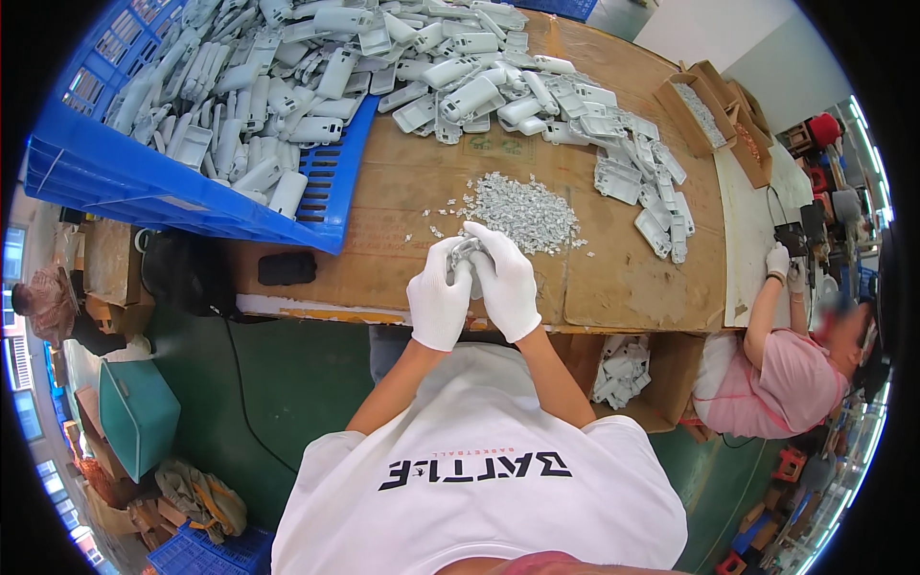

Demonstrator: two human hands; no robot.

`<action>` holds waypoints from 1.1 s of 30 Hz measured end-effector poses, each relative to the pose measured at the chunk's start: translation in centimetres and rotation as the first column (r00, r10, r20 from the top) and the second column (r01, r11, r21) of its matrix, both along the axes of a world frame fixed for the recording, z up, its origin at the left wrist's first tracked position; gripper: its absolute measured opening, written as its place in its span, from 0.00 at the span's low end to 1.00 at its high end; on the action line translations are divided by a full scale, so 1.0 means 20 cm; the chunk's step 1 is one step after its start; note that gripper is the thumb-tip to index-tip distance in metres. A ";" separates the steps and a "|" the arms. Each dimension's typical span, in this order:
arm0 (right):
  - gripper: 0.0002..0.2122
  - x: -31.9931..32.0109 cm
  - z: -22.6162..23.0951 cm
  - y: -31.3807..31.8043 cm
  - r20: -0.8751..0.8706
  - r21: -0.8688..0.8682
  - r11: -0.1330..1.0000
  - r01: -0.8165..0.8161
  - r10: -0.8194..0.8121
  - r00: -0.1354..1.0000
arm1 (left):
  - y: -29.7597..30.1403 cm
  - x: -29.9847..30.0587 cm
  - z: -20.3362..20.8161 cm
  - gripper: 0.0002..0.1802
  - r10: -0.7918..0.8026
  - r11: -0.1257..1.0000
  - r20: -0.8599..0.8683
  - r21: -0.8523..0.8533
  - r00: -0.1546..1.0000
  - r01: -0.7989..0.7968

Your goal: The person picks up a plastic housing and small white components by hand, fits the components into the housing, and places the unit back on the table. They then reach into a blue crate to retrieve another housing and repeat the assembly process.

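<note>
My left hand [439,295] and my right hand [508,283], both in white gloves, come together over the near edge of the cardboard-covered table [402,206]. Between them they grip a small grey-white plastic housing [467,251]; my fingers cover most of it. Just beyond my fingertips lies a loose heap of tiny pale parts [525,213], with a few strays to its left. Farther back, a long pile of white plastic housings [470,96] spreads across the table toward the right.
A blue crate [182,196] full of white housings stands at the left. A dark pouch [287,268] lies near the table's edge. Cardboard trays [692,113] sit at the far right. Below the table, a cardboard box [671,379] holds white parts. A co-worker [786,379] sits at the right.
</note>
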State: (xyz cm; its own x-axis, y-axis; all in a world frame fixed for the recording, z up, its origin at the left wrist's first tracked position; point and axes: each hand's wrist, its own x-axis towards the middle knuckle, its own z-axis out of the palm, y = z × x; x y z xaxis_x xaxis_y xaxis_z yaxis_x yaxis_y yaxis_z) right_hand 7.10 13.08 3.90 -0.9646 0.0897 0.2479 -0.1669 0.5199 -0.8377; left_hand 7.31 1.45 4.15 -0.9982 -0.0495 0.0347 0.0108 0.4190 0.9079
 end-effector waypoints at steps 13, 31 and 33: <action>0.09 -0.01 -0.04 0.06 -0.028 -0.137 0.990 -0.025 0.021 0.999 | 0.08 -0.03 -0.01 0.06 0.062 0.984 -0.003 0.167 0.998 -0.061; 0.11 0.00 0.00 0.13 0.221 -0.609 0.786 0.105 0.040 0.974 | 0.14 -0.01 0.01 0.17 -0.021 0.999 -0.149 -0.037 0.989 0.016; 0.12 0.01 -0.01 0.10 0.194 -0.647 0.760 0.061 0.086 0.977 | 0.13 -0.01 0.05 0.16 -0.021 1.000 -0.155 -0.026 0.988 0.017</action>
